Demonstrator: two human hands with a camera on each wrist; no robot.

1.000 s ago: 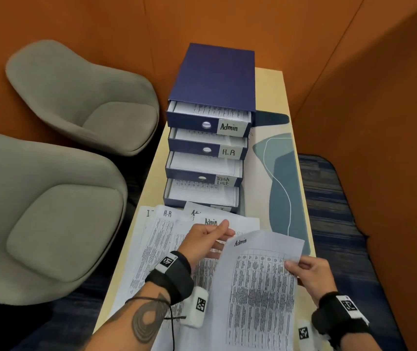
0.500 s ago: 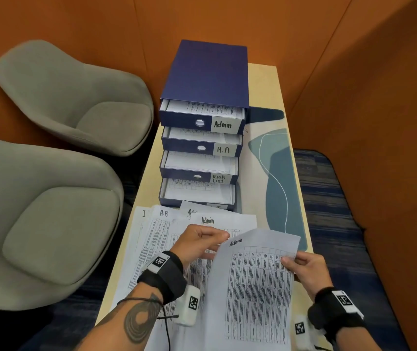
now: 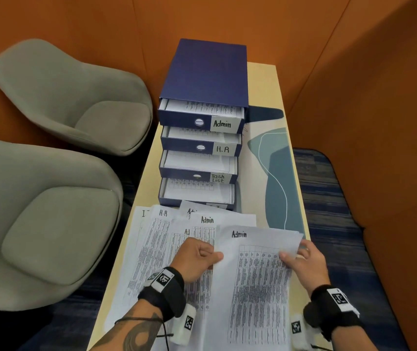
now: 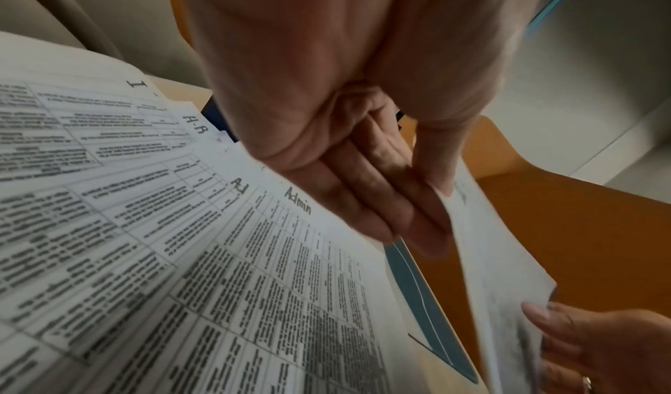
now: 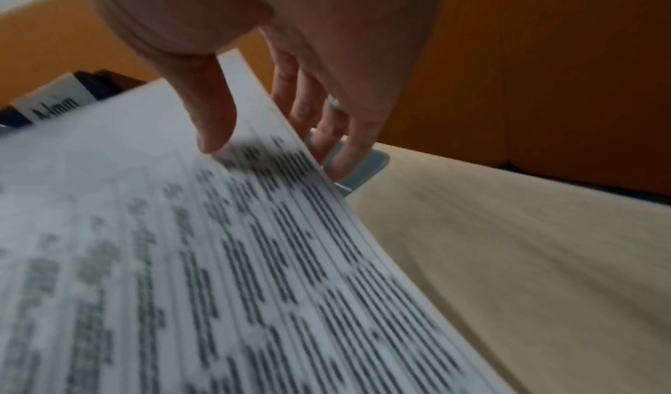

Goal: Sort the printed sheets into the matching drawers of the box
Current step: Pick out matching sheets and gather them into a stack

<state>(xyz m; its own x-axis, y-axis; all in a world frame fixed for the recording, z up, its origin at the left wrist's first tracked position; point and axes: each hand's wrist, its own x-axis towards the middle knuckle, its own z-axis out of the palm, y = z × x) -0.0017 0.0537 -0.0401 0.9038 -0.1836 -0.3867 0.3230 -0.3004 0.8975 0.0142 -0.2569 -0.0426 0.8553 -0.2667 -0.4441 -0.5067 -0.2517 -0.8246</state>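
A printed sheet headed "Admin" (image 3: 255,279) is held above the table's near end. My left hand (image 3: 197,259) pinches its left edge and my right hand (image 3: 303,259) pinches its right edge, thumb on top and fingers underneath. In the right wrist view the thumb (image 5: 214,113) presses on the sheet (image 5: 181,257). Under it several more sheets (image 3: 156,247) lie fanned out, marked "H.R", "Admin" and "I". Further back stands the blue drawer box (image 3: 205,79) with all its drawers pulled open: "Admin" (image 3: 200,117), "H.R" (image 3: 200,145), "Task List" (image 3: 197,171) and a bottom drawer (image 3: 197,193) whose label is hidden.
The narrow light wooden table (image 3: 273,79) carries a teal mat (image 3: 281,181) right of the box. Two grey armchairs (image 3: 50,198) stand close on the left. Orange walls (image 3: 367,97) close in behind and on the right.
My left hand has closed its thumb and fingers on the left edge of the Admin sheet, so both hands now hold it. The sheet has flattened and turned squarer to me.
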